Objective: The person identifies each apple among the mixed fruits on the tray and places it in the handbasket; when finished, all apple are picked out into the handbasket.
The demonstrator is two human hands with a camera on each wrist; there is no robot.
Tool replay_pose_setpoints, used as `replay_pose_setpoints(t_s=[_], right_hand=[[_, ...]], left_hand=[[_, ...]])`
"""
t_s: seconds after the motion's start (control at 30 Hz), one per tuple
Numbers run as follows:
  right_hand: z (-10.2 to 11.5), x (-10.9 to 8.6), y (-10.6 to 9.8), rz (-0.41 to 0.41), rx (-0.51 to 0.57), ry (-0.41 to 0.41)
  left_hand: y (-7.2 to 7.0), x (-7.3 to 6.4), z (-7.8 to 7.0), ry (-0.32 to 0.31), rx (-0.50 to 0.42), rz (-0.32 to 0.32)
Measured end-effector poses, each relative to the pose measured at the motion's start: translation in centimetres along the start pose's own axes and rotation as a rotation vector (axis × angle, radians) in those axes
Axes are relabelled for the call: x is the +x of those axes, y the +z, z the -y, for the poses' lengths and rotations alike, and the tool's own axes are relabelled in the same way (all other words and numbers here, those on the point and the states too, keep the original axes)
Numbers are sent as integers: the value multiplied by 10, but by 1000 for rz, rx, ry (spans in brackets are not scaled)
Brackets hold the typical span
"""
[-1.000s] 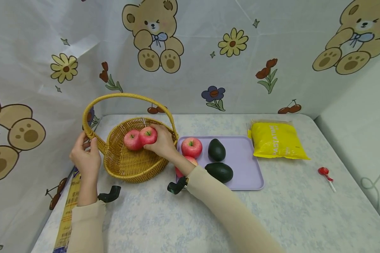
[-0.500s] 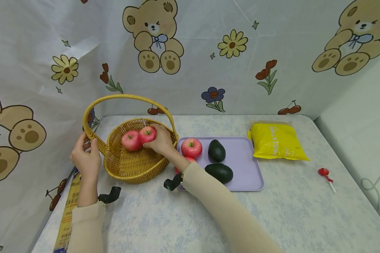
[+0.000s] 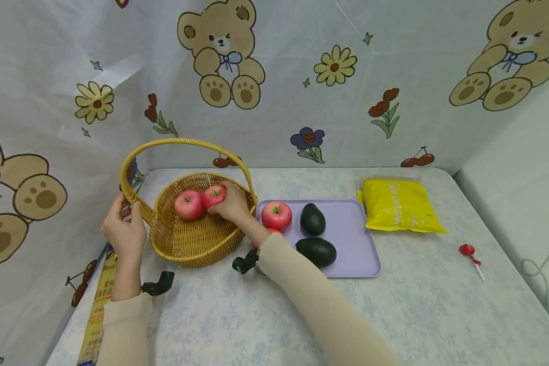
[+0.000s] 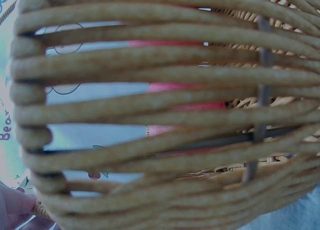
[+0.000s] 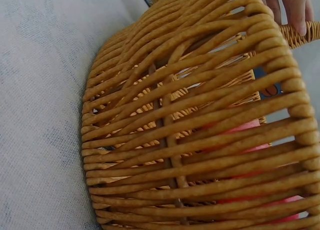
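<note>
**R grip [image 3: 233, 203] pinching apple [image 3: 214, 196] inside basket [image 3: 199, 239]**

Pale surface [image 3: 201, 315] w/ the wicker basket, then a lilac tray [image 3: 352, 229] to its R, holding avocados [image 3: 313, 220] & apples. Your R sleeve [image 3: 311, 300] has slid slightly L in the last sec. Your L grip [image 3: 124, 226] holds the handle [image 3: 187, 143] low on its L side. Pinched apple's beside a 2nd apple [image 3: 189, 205], which edged L: prob. settling in.
</note>
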State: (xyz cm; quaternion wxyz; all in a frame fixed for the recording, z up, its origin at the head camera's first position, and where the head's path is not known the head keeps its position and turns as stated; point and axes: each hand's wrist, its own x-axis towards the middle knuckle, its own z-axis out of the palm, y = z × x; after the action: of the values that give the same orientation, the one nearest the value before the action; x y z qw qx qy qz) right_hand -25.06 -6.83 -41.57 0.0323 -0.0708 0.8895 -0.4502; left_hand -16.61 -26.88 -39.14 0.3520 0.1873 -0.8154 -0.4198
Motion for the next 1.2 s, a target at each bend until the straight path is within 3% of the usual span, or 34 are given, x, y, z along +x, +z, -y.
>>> replay_pose_setpoints(t_s=[0.33, 0.83, 0.97, 1.2], right_hand=[[-1, 4, 7, 17, 21, 66], [2, 0, 11, -21, -68, 86], [4, -3, 10, -40, -92, 72], [9, -12, 4, -67, -103, -34]], left_hand=[[1, 0, 1, -8, 20, -4], [1, 0, 4, 3, -11, -8], [1, 1, 3, 13, -15, -6], [1, 2, 2, 1, -5, -7]])
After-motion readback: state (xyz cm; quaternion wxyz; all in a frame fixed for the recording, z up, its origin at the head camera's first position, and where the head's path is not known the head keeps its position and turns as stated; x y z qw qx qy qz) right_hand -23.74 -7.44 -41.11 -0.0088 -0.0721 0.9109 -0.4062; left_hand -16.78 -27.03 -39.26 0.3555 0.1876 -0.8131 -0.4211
